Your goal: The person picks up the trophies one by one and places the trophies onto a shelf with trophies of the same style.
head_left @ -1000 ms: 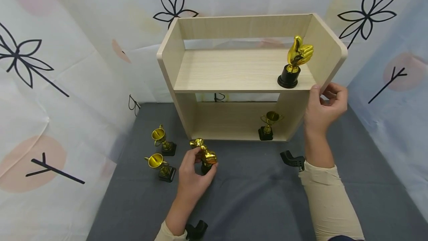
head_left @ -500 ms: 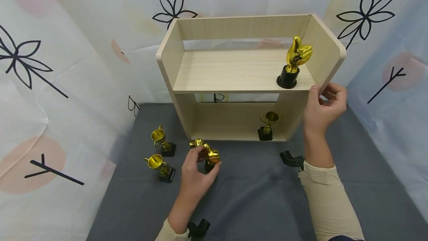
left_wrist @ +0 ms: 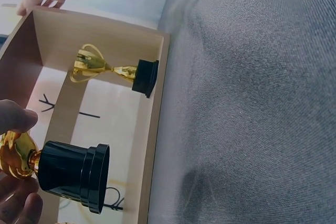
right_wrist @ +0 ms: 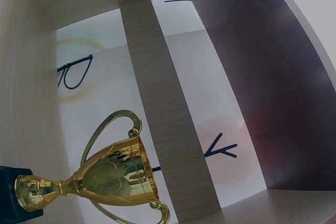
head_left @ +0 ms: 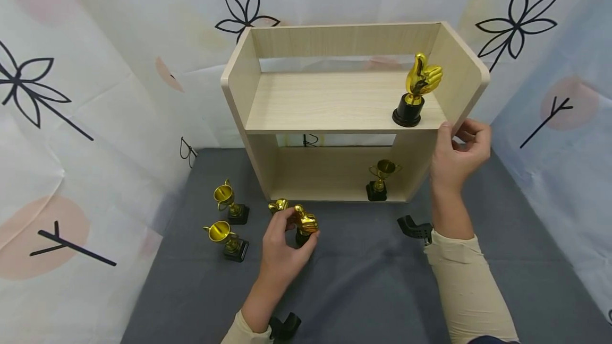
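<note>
My left hand (head_left: 284,251) pinches a gold thumbs-up trophy (head_left: 306,223) by its gold top, in front of the shelf's lower left. In the left wrist view its black round base (left_wrist: 73,174) shows between me and the shelf. My right hand (head_left: 459,153) holds the right side panel of the wooden shelf (head_left: 334,130) at middle-board height. A thumbs-up trophy (head_left: 415,92) stands upright at the right of the upper board. Below it, a gold cup trophy (head_left: 381,179) stands in the lower compartment; the right wrist view shows this cup (right_wrist: 115,177) close up.
Two gold cup trophies, a rear one (head_left: 231,203) and a front one (head_left: 227,239), stand on the grey cloth (head_left: 354,280) left of my left hand. Another gold figure (head_left: 278,205) shows partly behind my left fingers. Printed white curtains (head_left: 119,137) surround the table.
My left hand has moved slightly right with the thumbs-up trophy, widening its gap from the gold figure behind. My right hand keeps its hold on the shelf panel.
</note>
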The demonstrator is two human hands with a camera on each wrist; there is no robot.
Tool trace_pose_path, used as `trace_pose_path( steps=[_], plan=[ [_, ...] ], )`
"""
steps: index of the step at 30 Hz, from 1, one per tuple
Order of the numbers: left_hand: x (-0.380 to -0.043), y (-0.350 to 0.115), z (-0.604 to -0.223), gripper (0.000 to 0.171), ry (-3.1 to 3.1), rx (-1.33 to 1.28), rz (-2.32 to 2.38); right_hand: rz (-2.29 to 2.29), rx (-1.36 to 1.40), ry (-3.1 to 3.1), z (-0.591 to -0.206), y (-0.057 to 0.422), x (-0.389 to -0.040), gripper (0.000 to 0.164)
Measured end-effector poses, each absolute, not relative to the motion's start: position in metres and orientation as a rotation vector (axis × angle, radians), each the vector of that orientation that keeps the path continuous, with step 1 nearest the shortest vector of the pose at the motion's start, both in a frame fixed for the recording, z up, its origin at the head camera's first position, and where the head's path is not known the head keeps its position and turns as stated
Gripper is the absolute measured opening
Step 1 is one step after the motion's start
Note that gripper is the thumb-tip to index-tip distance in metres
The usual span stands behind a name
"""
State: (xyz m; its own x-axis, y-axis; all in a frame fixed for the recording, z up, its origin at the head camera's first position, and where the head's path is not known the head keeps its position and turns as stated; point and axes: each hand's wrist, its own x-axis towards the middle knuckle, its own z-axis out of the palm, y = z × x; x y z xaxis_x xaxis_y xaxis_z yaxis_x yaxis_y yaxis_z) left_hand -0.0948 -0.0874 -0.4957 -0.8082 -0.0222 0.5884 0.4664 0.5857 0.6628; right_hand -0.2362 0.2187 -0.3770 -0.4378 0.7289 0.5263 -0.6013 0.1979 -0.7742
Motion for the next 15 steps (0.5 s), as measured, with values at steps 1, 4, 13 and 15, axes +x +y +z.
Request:
trace_pose_path(
  steps=[1,4,13,15],
  plan=[
    [-0.095,-0.087,-0.495,0.066,-2.268,-0.350,-1.165,1.507,-0.135,-1.355,-0.379,0.220,-0.237,0.011],
    [-0.095,-0.086,-0.494,0.066,-2.271,-0.350,-1.165,1.497,-0.125,-1.363,-0.381,0.222,-0.239,0.011],
    [-0.096,-0.083,-0.491,0.065,-2.283,-0.353,-1.167,1.524,-0.148,-1.340,-0.367,0.209,-0.229,0.011],
    [-0.095,-0.083,-0.490,0.065,-2.287,-0.350,-1.162,1.520,-0.141,-1.340,-0.364,0.206,-0.225,0.010]
  ],
)
